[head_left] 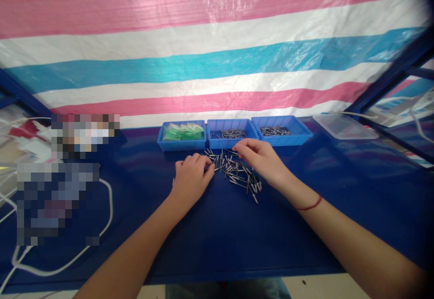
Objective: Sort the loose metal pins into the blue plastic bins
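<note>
A loose pile of silver blind rivets (pixel 233 168) lies on the dark blue tabletop. At the pile's left side, my left hand (pixel 192 175) rests low with curled fingers, thumb and forefinger close together; whatever they hold is hidden. My right hand (pixel 259 156) is above the pile's upper right, pinching a thin rivet (pixel 231 150) at the fingertips. Just behind the hands stand three blue bins. The left bin (pixel 183 145) holds small clear and green packets (pixel 183 132). Rivets lie in the middle bin (pixel 222 143), and similar small metal pieces (pixel 276 131) in the right bin (pixel 293 140).
A striped plastic sheet (pixel 217 68) hangs behind the table (pixel 210 240). White cable (pixel 111 199) loops across the left side, beside blurred-out items. A clear plastic lid (pixel 344 126) lies at the back right. Blue frame posts (pixel 383 75) stand at both sides.
</note>
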The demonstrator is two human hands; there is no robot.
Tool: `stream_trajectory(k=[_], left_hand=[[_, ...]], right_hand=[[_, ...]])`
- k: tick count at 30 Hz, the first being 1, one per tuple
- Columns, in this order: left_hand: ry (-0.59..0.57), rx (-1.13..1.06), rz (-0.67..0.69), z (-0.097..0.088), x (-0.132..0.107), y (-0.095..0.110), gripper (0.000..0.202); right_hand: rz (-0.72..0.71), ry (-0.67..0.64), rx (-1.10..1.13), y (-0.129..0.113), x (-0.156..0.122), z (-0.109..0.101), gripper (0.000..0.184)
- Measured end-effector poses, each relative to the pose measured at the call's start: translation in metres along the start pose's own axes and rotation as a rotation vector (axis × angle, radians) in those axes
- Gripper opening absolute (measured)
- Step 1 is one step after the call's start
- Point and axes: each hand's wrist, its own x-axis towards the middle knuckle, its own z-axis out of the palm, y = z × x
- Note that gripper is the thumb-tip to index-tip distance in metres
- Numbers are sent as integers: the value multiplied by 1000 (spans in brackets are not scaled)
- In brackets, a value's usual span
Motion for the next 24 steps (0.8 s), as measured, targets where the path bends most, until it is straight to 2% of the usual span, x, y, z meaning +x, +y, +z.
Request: stream_trajectory(k=[3, 7, 11, 24], left_hand=[[49, -212, 0, -3, 2, 0, 16], [80, -397, 53, -2, 1, 3, 14], [91, -439, 101, 0, -2, 7, 13], [103, -490, 95, 0, -4, 11, 14]], right_hand=[[-57, -88, -61, 2, -4, 7, 19], [-42, -136, 25, 1, -10, 17, 24], [-51, -115, 68, -2, -14, 20, 21], [-136, -153, 66, 0, -18, 21, 18]])
